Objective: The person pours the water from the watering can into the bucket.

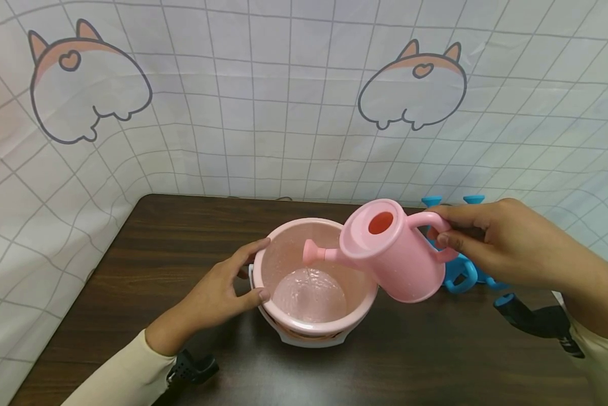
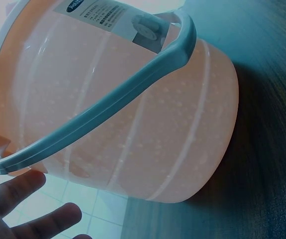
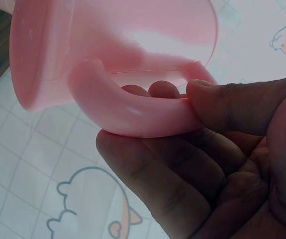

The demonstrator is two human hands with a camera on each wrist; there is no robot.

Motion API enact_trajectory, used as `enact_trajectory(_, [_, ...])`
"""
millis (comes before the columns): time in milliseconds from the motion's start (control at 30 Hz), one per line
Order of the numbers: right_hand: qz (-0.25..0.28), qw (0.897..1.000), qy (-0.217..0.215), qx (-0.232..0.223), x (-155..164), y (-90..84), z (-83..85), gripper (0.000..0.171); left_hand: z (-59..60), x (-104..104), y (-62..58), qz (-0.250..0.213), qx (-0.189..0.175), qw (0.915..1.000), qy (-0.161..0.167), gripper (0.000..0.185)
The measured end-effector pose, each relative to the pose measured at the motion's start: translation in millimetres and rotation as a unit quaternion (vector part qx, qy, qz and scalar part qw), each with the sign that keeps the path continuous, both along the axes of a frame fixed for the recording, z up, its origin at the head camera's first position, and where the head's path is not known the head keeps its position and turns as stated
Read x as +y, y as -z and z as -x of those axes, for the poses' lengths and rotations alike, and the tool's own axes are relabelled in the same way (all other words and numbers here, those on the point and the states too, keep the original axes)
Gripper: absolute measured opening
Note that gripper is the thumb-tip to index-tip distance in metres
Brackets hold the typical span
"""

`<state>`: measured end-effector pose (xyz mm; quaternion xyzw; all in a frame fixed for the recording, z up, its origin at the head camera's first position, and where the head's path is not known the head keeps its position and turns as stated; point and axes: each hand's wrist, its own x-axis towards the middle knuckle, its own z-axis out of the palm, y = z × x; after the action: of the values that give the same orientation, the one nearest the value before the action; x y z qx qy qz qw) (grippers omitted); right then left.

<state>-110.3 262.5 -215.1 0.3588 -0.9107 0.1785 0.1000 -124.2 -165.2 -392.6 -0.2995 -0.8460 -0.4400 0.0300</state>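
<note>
Right hand (image 1: 492, 242) gripped tilted pink watering can (image 1: 395, 254) over pink bucket (image 1: 283, 254); left hand (image 1: 223, 287), fingers relaxed, steadied its rim.

A dark brown wooden counter (image 1: 182, 237) stands against a white cloth backdrop (image 1: 294, 101) with a thin grey grid. Two cartoon animal drawings (image 1: 88, 84) are printed on the cloth. The light is soft and even.

Pink can (image 1: 395, 254) with red opening, pink bucket (image 1: 316, 276) with white handle, dark brown wood-grain counter (image 1: 157, 254), white gridded backdrop (image 1: 263, 96) with cartoon animals.
</note>
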Motion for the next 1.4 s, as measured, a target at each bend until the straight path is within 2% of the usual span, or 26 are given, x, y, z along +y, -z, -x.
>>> enact_trajectory(1400, [0.003,1.000,0.000,-0.010,1.2,1.2,-0.6,0.035,-1.0,0.1,0.2,0.004,-0.002,1.0000,0.001,0.082])
